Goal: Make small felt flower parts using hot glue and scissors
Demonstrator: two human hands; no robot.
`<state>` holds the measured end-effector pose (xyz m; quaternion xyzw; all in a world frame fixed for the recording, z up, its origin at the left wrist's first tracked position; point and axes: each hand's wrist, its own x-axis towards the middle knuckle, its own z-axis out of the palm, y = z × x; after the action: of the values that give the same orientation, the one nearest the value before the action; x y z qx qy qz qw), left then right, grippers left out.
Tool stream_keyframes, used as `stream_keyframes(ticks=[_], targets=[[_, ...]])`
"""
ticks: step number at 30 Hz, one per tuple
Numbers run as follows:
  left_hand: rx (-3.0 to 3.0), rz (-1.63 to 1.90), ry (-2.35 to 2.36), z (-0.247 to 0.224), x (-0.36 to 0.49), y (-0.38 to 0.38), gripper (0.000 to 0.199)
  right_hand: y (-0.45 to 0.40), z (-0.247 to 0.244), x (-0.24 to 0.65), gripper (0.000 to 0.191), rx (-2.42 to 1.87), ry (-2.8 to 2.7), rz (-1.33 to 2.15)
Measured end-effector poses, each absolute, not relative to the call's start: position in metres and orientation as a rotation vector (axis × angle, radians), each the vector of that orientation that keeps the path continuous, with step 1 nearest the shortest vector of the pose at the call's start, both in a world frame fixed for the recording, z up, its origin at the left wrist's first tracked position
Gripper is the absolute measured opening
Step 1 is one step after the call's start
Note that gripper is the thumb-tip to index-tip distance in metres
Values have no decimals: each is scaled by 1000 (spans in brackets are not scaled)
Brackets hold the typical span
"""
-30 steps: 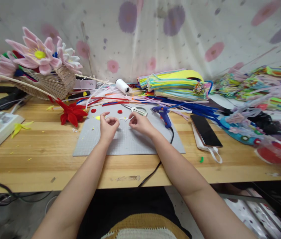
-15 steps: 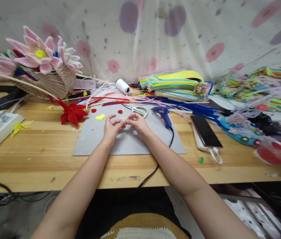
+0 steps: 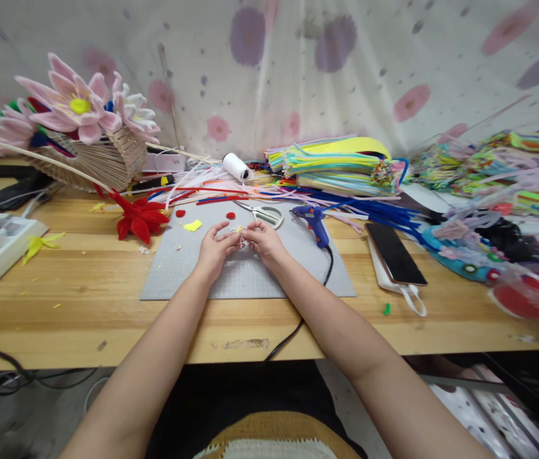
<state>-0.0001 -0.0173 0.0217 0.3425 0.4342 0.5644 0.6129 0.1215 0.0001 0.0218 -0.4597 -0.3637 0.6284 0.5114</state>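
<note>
pinching small piece (image 3: 239, 230), white and yellow, at the fingertips: left hand (image 3: 213, 252) and right hand (image 3: 264, 241) look clamped on it, between them, over mat (image 3: 174, 277). probably wants a light, steady pinch, thin ends spread, clear of glue gun (image 3: 315, 224) right of the grip. fingers cover most of it; shape and any join too tiny to tell.

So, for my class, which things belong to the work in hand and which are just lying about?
In use, or probably so:
small white-and-yellow piece, between left fingers and right fingers
grey mat beneath
glue gun and scissors, nearby

Apparently just lying about:
phone
green scrap
red flower
</note>
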Motion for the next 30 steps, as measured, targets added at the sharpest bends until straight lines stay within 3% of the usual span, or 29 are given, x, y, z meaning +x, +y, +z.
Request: stream_keyframes(ticks=[18, 24, 27, 30], targets=[[1077, 1208, 1141, 16, -3, -17, 62, 4, 20, 129, 40, -1039, -1264, 1390], [1475, 1377, 1403, 11, -12, -15, 42, 16, 21, 141, 36, -1206, -1088, 1144], [2065, 1053, 1422, 10, -3, -27, 33, 24, 23, 156, 39, -1209, -980, 996], [2468, 610, 1094, 5, 14, -40, 47, 29, 24, 168, 43, -1220, -890, 937]])
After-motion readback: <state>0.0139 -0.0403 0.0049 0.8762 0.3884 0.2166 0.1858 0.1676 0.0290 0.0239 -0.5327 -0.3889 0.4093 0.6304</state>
